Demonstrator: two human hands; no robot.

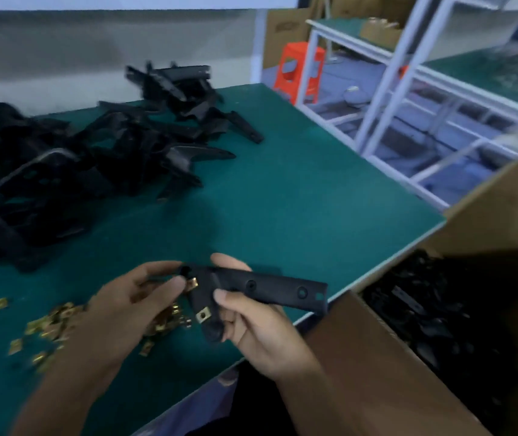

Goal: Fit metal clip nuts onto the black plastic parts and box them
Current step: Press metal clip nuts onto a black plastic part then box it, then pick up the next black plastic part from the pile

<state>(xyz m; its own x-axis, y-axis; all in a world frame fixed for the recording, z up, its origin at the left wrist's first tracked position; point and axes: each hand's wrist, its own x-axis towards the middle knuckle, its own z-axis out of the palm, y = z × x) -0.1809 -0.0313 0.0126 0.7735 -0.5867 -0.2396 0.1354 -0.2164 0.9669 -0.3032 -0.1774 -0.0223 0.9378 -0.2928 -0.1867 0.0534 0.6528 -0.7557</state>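
Right grip (251,328) is closed round the black plastic part (270,289), held above the tabletop (283,184) edge beside the cardboard box (361,357). Angled, its long arm is pierced by round holes; one brass clip nut (202,316) is fitted, a second clip nut (192,284) pinched by the left grip (125,297).

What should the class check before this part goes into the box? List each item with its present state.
1. Right hand grips the black part: ok.
2. Left hand pinches the part's end: ok.
3. Lower clip nut seated on its tab: ok.
4. Upper clip nut pushed fully home: cannot tell.
5. Cardboard box open beside the table: ok.
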